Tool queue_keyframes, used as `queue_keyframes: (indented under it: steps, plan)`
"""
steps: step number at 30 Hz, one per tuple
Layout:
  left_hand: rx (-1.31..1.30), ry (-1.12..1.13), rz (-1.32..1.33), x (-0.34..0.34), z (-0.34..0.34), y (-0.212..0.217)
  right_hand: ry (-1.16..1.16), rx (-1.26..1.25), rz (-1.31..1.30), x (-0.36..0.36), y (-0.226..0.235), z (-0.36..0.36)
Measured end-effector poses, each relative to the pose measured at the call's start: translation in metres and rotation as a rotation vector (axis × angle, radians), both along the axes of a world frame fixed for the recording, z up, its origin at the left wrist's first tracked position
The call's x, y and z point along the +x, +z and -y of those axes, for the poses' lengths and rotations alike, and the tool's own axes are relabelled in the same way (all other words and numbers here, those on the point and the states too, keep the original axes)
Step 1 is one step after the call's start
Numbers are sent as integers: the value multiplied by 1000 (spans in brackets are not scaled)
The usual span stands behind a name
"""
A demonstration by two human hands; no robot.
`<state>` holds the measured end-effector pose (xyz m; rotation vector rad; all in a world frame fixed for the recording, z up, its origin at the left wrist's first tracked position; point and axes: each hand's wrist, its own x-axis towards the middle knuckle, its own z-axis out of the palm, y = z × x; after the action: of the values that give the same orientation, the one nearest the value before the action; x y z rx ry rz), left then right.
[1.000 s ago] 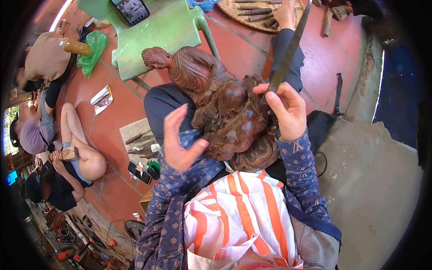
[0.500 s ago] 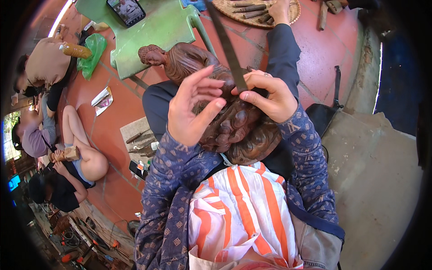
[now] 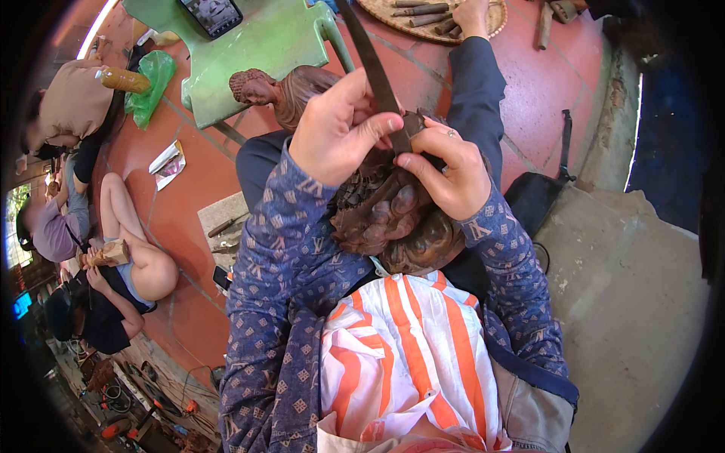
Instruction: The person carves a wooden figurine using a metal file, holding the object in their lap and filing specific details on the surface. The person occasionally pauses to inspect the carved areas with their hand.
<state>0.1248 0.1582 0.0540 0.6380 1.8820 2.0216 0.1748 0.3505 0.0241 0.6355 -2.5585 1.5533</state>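
A dark brown carved wooden statue point(image 3: 393, 211) of a robed figure lies across my lap, its head point(image 3: 255, 88) toward the green chair. A long, dark, flat strip point(image 3: 371, 57) rises over the statue; its exact kind is unclear. My left hand point(image 3: 343, 132) pinches the strip between thumb and fingers a little above its lower end. Lower down, my right hand point(image 3: 453, 167), with a ring on one finger, grips that end between thumb and forefinger. Both hands and the strip cover part of the statue's middle.
A green plastic chair point(image 3: 260, 38) bears a phone point(image 3: 211, 16). Round carving tools point(image 3: 423, 19) lie on a woven tray point(image 3: 498, 23), with a bare foot point(image 3: 472, 16) at it. Co-workers sit at left, one holding a wooden block point(image 3: 108, 254). More tools point(image 3: 223, 228) lie on a board point(image 3: 215, 215).
My left hand has moved up and right and closed on the strip, from open fingers beside it. The right hand keeps its grip, slightly lower. The strip has shifted slightly left.
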Motion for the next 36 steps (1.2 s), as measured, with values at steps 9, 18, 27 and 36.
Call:
queue_keyframes:
  steps: [9,18,27,36]
  plan:
    - [2,-68,-39,-14,5,-1,-44,58,-25,0,6,5]
    - [98,-261,-141,-30,3,5,-173,77,-9,14,14,7]
    - [173,-176,-23,-27,1,23,-168,104,-25,17,12,9]
    - [87,371,51,12,17,23,370,8,99,-41,12,-12]
